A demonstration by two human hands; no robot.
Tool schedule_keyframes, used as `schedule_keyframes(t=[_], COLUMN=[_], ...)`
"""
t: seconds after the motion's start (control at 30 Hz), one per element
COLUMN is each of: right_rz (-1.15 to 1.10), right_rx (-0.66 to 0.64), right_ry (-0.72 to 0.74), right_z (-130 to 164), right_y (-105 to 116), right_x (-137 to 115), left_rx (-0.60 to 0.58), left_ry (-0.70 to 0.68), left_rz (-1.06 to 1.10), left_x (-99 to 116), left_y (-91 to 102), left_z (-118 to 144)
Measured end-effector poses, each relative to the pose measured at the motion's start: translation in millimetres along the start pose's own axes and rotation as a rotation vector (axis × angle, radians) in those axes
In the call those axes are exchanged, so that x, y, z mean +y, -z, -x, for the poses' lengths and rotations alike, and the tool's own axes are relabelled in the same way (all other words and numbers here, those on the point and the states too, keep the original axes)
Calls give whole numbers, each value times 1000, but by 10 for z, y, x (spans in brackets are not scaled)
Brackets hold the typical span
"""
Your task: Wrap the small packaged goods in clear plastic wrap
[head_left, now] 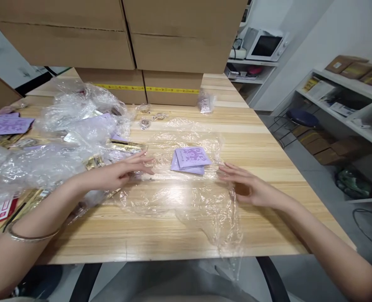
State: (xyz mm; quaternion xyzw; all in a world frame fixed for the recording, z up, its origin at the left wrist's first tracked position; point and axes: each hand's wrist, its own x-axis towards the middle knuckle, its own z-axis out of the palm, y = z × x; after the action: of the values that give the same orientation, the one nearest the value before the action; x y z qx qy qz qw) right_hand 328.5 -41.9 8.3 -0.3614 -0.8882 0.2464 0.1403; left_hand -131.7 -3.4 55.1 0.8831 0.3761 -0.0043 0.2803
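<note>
Two purple packets (192, 157) lie one on the other, slightly askew, on a sheet of clear plastic film (201, 201) spread over the wooden table. My left hand (124, 172) is just left of the packets, fingers stretched out over the film's left side, near a heap of crumpled clear plastic (44, 167). On the other side, my right hand (245, 184) rests its fingertips at the film's right edge, fingers apart and thumb below. Neither hand touches the packets. Whether the left fingertips touch the film I cannot tell.
Large cardboard boxes (179, 42) stand along the back of the wooden table (277, 167). More purple packets (8, 124) lie at the far left. Several small wrapped pieces (144, 123) and a small clear bag (205, 103) sit behind the film. A red-and-white card (0, 213) lies front left.
</note>
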Motion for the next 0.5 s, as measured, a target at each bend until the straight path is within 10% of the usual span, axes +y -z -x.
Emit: schedule_keyframes(t=[0.2, 0.37, 0.5], right_rz=[-148, -539, -739], right_rx=[94, 492, 667], right_ry=[26, -432, -647], right_z=[-57, -221, -486], right_y=[-153, -144, -95], right_x=[-126, -13, 196], left_rx=[164, -1, 124], left_ry=[95, 144, 219], left_rz=[86, 96, -80], left_x=[-165, -210, -96], left_y=[98, 79, -113], left_z=[308, 428, 197])
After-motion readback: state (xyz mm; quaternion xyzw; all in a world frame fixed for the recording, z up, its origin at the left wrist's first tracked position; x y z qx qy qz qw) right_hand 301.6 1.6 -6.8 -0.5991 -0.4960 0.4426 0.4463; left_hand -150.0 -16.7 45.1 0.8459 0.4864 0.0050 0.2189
